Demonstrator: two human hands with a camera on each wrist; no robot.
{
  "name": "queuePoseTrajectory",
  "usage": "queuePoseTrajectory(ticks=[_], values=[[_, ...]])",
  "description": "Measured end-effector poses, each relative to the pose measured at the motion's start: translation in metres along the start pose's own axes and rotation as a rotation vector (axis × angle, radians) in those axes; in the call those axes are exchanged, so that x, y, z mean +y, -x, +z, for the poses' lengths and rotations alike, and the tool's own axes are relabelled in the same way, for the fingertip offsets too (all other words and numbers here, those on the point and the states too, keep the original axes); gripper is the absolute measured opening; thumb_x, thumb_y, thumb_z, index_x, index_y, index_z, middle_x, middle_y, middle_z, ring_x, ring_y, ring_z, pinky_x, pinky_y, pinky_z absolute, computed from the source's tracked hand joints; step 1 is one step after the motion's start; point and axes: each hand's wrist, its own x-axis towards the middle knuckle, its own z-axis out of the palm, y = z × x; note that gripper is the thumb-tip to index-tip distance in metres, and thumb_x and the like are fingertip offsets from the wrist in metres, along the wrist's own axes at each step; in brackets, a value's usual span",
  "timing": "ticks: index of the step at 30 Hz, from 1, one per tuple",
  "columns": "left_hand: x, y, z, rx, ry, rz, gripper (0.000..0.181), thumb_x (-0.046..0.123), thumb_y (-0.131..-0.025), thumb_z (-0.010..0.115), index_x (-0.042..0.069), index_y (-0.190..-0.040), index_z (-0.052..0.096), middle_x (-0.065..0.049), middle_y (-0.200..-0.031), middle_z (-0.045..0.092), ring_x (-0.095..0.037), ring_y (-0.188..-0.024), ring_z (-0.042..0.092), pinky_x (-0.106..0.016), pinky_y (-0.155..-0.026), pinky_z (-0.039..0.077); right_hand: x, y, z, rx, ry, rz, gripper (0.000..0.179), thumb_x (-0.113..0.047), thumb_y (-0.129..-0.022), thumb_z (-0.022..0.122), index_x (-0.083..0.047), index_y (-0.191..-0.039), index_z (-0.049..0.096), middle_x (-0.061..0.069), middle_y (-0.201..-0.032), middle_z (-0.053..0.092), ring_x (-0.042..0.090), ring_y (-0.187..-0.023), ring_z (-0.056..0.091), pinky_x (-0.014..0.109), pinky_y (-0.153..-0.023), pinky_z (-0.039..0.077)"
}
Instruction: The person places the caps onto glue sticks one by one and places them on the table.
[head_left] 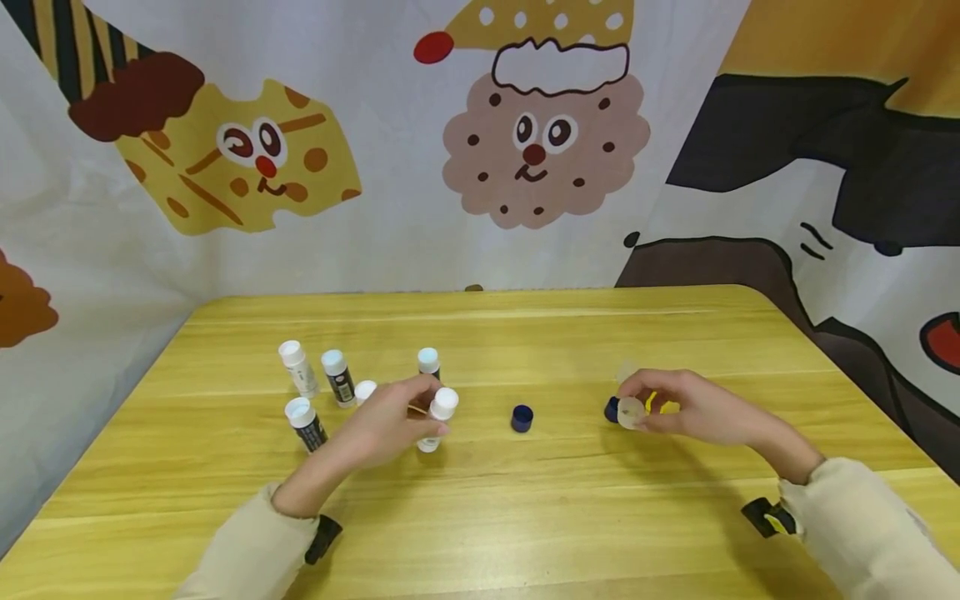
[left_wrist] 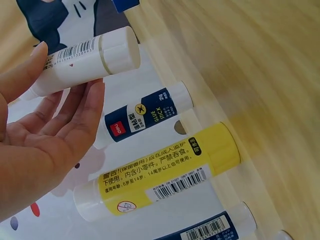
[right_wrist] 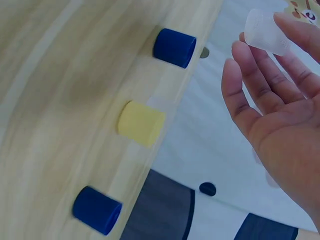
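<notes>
My left hand grips a white glue stick between thumb and fingers. In the left wrist view this glue stick has a barcode on its side, and it tilts a little. Beside that hand stand a navy glue stick and a yellow glue stick with white ends. Over to the right, my right hand pinches a translucent white cap above the table. Near it on the table are a yellow cap and two dark blue caps, one nearer and one farther.
More glue sticks stand on the left of the wooden table, among them a white one and dark-labelled ones. One dark blue cap sits between the hands. A cartoon-printed cloth hangs behind the table.
</notes>
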Motion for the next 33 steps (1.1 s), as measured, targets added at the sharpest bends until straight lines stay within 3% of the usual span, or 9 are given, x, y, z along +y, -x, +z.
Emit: queuePoseTrajectory(ticks=[10,21,29,33], values=[[0.005,-0.003,0.004,0.009,-0.015,0.009,0.023,0.012,-0.080,0.070,0.009,-0.101,0.061,-0.001,-0.093,0.062,-0.018,-0.088,0.060,-0.032,-0.077,0.049,-0.013,-0.021,0.005,0.004,-0.028,0.000,0.023,-0.013,-0.085,0.066,-0.011,-0.106,0.057,0.000,-0.093,0.058,0.010,-0.078,0.055,0.027,-0.066,0.049],[0.014,-0.007,0.011,0.008,-0.047,0.109,0.020,0.011,-0.079,0.071,0.007,-0.096,0.062,0.002,-0.083,0.061,-0.010,-0.074,0.055,-0.026,-0.067,0.047,-0.023,-0.041,0.017,0.004,-0.036,-0.053,0.024,-0.011,-0.085,0.065,-0.011,-0.107,0.055,-0.002,-0.093,0.056,0.011,-0.077,0.052,0.028,-0.066,0.048],[0.018,-0.008,0.016,0.027,-0.058,0.099,0.020,0.012,-0.077,0.073,0.009,-0.094,0.064,0.004,-0.081,0.061,-0.010,-0.074,0.055,-0.028,-0.068,0.047,-0.032,-0.053,0.026,-0.003,-0.045,-0.025,0.025,-0.009,-0.082,0.069,-0.014,-0.103,0.055,-0.004,-0.092,0.057,0.013,-0.077,0.052,0.028,-0.061,0.048],[0.020,-0.010,0.020,0.029,-0.088,0.096,0.021,0.012,-0.077,0.074,0.009,-0.095,0.065,0.004,-0.082,0.060,-0.011,-0.075,0.053,-0.030,-0.069,0.046,-0.037,-0.059,0.031,0.007,-0.052,-0.085,0.027,-0.006,-0.082,0.068,-0.013,-0.105,0.057,-0.004,-0.093,0.058,0.013,-0.079,0.053,0.029,-0.063,0.048]])
